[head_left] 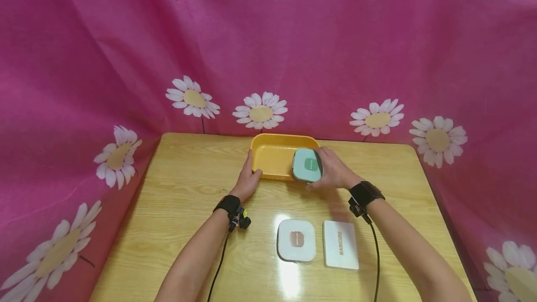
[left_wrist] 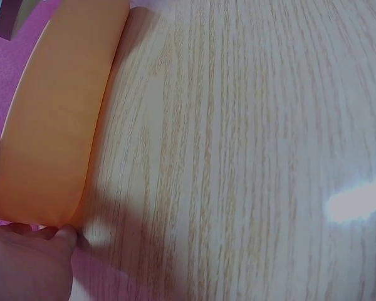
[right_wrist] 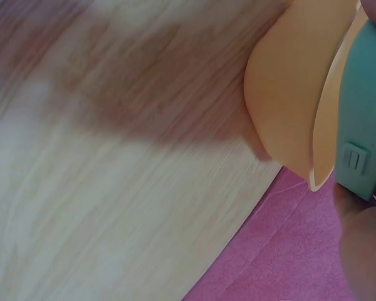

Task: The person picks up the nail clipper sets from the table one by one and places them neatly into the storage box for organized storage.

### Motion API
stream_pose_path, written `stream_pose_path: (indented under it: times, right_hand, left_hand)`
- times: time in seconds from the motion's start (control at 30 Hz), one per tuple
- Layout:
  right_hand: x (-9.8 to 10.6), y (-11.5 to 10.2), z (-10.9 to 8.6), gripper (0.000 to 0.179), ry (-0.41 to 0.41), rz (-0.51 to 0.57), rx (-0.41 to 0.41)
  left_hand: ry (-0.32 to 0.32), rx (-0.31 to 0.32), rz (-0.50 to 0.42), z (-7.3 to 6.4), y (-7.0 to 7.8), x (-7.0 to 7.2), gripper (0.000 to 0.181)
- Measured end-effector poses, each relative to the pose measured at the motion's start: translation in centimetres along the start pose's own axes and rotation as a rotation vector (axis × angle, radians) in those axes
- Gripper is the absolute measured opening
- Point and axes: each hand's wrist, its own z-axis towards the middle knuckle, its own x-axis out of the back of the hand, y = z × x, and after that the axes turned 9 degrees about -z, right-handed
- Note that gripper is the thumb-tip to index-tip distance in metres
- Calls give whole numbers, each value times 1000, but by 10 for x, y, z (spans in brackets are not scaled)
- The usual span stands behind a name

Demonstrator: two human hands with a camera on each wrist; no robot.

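Note:
A yellow rectangular plastic tray (head_left: 270, 157) stands near the back edge of the table. My left hand (head_left: 246, 181) grips its left end, thumb at the front corner; in the left wrist view the fingers reach round the end of the tray wall (left_wrist: 62, 125). My right hand (head_left: 333, 169) holds a mint-green square case (head_left: 305, 164) with rounded corners over the tray's right part. In the right wrist view the case's side with a small latch (right_wrist: 356, 160) shows, close above the tray rim.
A white rounded-square case (head_left: 296, 240) with a pinkish label lies on the table (head_left: 189, 199) nearer the front. Right of it lies a flat white box marked MANICURE (head_left: 340, 245). Pink daisy-patterned cloth (head_left: 302, 50) hangs behind and beside the table. Cables trail from both wrist cameras.

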Motion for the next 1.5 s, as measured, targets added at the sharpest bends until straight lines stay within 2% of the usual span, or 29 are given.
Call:
stream_pose_path:
  times: [0.47,0.83,0.97,1.27,1.5]
  right_hand:
    - [10,14,22,129,-51,-39,-23]
    - [1,17,39,129,-75,-37,-71]
    - [-1,17,43,128,-72,-43,-61]
    - [-4,18,49,124,-75,-156,-73]
    - [-10,19,53,123,-69,-210,-52]
  left_hand:
    - [9,7,-25,4,-2,-7,83]
    - [27,27,-59,3,-8,-5,84]
    - [32,25,-75,2,-8,-4,85]
    - [46,13,-67,1,-7,-6,84]
    - [63,14,-62,2,-14,-5,84]
